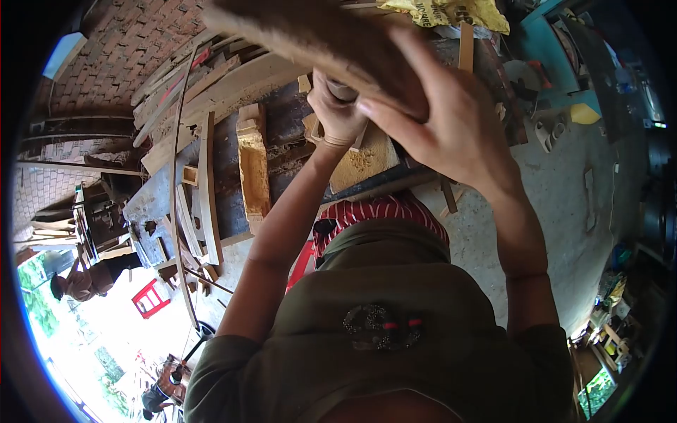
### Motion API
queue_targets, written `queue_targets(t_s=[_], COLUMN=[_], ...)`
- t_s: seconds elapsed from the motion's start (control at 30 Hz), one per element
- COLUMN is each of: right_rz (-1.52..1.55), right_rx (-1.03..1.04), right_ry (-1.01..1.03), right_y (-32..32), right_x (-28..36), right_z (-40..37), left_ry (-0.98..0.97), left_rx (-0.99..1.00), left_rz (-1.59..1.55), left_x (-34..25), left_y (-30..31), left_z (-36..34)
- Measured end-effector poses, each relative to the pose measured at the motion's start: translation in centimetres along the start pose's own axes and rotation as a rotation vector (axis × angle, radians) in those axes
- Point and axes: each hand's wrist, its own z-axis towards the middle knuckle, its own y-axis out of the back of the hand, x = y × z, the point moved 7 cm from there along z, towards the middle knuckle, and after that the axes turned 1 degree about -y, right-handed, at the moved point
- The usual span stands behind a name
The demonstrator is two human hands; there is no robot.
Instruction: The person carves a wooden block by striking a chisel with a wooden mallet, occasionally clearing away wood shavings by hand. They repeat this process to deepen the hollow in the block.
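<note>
A thick, rough piece of wood (303, 42) is raised close to the camera, slightly blurred. My right hand (458, 123) is closed on its right end, with the thumb along the lower edge. Below and left of it, my left hand (338, 113) is closed around an upright handle with a round, dark end (342, 90); the rest of that tool is hidden. Beneath the left hand lies a pale wooden block (367, 168) with wood chips on it, on the dark workbench (289, 113). Left of my forearm is a hollowed-out block of wood (254, 166).
Long boards (233, 88) are stacked along the bench's far side by a brick wall (134, 49). A yellow sack (458, 10) lies at the top. Sandals (550, 134) are on the floor at right. A red stool (150, 299) and two other people (88, 278) are at left.
</note>
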Motion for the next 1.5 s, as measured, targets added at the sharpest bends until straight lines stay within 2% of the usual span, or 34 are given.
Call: queue_targets(t_s=[0.03, 0.07, 0.13, 0.17, 0.2, 0.23, 0.27, 0.3, 0.33, 0.4, 0.43, 0.47, 0.53, 0.6, 0.67, 0.73, 0.8, 0.87, 0.9, 1.0, 1.03, 1.07, 1.13, 1.17, 1.2, 1.27, 1.3, 1.33, 1.4, 1.47, 1.5], right_rz=[-0.165, -0.167, -0.137, -0.105, -0.109, 0.018, 0.148, 0.163, 0.168, 0.237, 0.229, 0.229, 0.221, 0.257, 0.303, 0.42, 0.388, 0.116, -0.138, -0.148, -0.023, -0.024, 0.173, 0.104, -0.012, -0.063, -0.066, -0.005, 0.056, 0.165, 0.218], right_rx=[0.137, 0.129, 0.183, 0.255, 0.254, 0.189, 0.124, 0.036, 0.043, 0.052, 0.047, 0.049, 0.028, 0.007, -0.011, -0.127, -0.162, -0.053, 0.043, 0.127, 0.097, 0.106, -0.127, 0.026, 0.207, 0.093, 0.095, 0.07, 0.048, -0.02, 0.011], right_ry=[-0.07, -0.067, -0.124, -0.225, -0.215, -0.224, -0.235, -0.186, -0.186, -0.304, -0.31, -0.307, -0.309, -0.254, -0.191, -0.103, -0.079, -0.014, -0.052, -0.113, -0.106, -0.103, -0.014, -0.114, -0.286, -0.116, -0.111, -0.138, -0.157, -0.229, -0.304], right_y=[-1.4, -1.5, -1.6, -1.7, -1.7, -1.7, -2.0, -2.1, -2.2, -2.3, -2.3, -2.4, -2.4, -1.8, -0.8, 1.4, 1.9, 0.7, -0.9, -0.3, 0.3, 0.0, 1.1, -0.3, -1.6, -1.3, -1.4, -1.2, -1.3, -1.2, -1.1], right_x=[-0.7, -1.0, -2.0, -2.8, -3.0, -3.4, -4.2, -4.7, -5.2, -6.1, -6.1, -6.1, -6.2, -5.3, -3.6, -1.2, -0.6, -0.2, -1.0, -1.3, -0.7, -0.4, 0.5, -0.7, -1.7, -2.1, -2.3, -2.6, -3.3, -4.5, -4.6], right_z=[-0.3, -0.4, -0.4, -0.8, -1.1, -1.8, -2.6, -2.8, -3.4, -4.5, -4.6, -4.7, -4.9, -4.3, -3.0, -1.7, -1.1, -0.4, -0.5, -0.6, -0.3, -0.4, -0.4, -0.6, -1.0, -1.3, -1.6, -2.1, -2.9, -3.8, -4.1], left_ry=[0.023, 0.042, -0.028, 0.045, 0.115, 0.081, 0.134, 0.157, 0.185, 0.197, 0.265, 0.154, 0.034, 0.073, 0.033, 0.024, 0.015, 0.001, -0.009, -0.008, 0.01, 0.014, 0.0, -0.094, 0.074, 0.192, 0.135, 0.213, 0.282, 0.298, 0.275], left_rx=[0.06, 0.12, 0.012, -0.032, -0.081, -0.153, -0.199, -0.163, -0.126, -0.135, -0.115, -0.136, -0.122, -0.106, -0.06, -0.043, 0.015, 0.073, 0.115, 0.135, 0.113, 0.105, 0.132, 0.16, 0.192, 0.212, 0.172, 0.168, 0.019, 0.016, 0.008], left_rz=[0.033, 0.063, 0.018, -0.05, -0.12, -0.138, -0.152, -0.11, -0.068, -0.128, -0.149, -0.059, 0.076, 0.064, 0.064, 0.097, 0.065, 0.039, 0.075, 0.052, 0.002, 0.003, 0.07, 0.1, -0.011, -0.1, -0.101, -0.112, -0.205, -0.125, -0.146], left_x=[0.6, 1.4, 0.8, 1.5, 2.5, 2.0, 2.1, 2.3, 2.6, 2.2, 1.4, 2.8, 0.9, 0.3, -0.4, -0.6, -0.9, -0.6, -0.3, -0.2, -0.6, -0.8, -1.1, -1.3, -0.2, 1.6, 1.7, 2.5, 2.6, 2.8, 2.8], left_y=[-0.1, -0.3, 0.4, 1.2, 1.8, 2.4, 2.8, 3.1, 3.2, 2.5, 1.8, 2.1, 1.3, 0.8, 0.3, 0.0, -0.7, -1.0, -1.1, -1.5, -1.4, -1.3, -1.4, -1.4, -1.7, -1.5, -1.0, -0.2, 0.8, 1.3, 1.3], left_z=[-0.3, -0.5, 1.5, 2.2, 3.1, 4.0, 4.5, 4.9, 5.1, 4.5, 3.9, 3.3, 2.6, 2.0, 1.7, 1.1, 0.7, 0.1, 0.0, -0.1, -0.2, -0.4, -0.4, -0.5, -0.7, 0.5, 1.5, 2.5, 3.7, 4.0, 3.9])
